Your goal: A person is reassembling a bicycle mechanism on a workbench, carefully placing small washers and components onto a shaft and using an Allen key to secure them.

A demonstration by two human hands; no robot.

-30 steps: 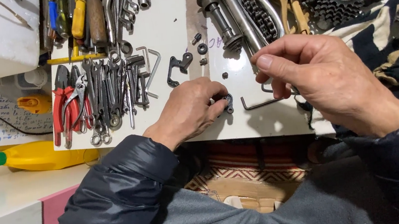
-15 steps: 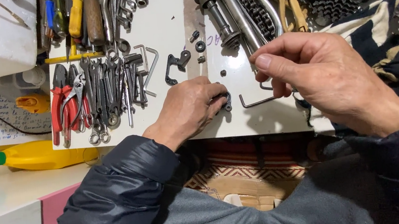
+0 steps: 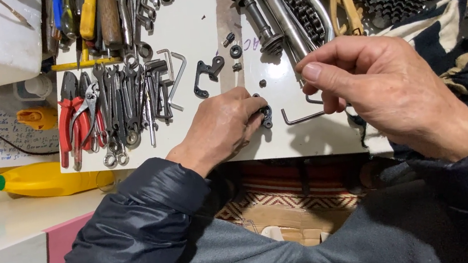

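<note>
Left hand (image 3: 224, 126): fingers pinch a small black metal part (image 3: 267, 115) on the white counter (image 3: 199, 29).
Right hand (image 3: 384, 88): fingers closed on a bent hex key (image 3: 301, 119), just beside the part.
Nearby: red pliers (image 3: 67, 124), chain (image 3: 303, 9).

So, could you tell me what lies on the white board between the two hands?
In the head view, an L-shaped hex key lies between the left hand, which pinches a small dark bracket, and the right hand.
</note>
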